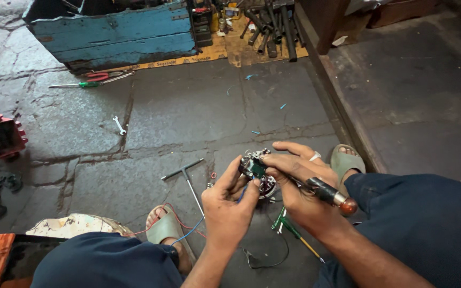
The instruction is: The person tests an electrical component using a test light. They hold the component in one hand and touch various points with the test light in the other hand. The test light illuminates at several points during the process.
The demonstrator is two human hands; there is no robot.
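A red housing (0, 136) sits at the stone floor's (188, 114) left edge, with a small wrench (119, 125) and a T-handled tool (188, 178) on open slabs. Near the floor's lower edge, the left hand (229, 205) pinches a small round metal part (257, 170). The right hand (302, 194) is closed around a screwdriver (326, 193), just beside the raised step (342, 114).

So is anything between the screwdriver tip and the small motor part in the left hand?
Nothing visible. The left hand holds the small motor part clear of the floor, and the right hand brings the screwdriver straight to it; the tip itself is hidden by the fingers.
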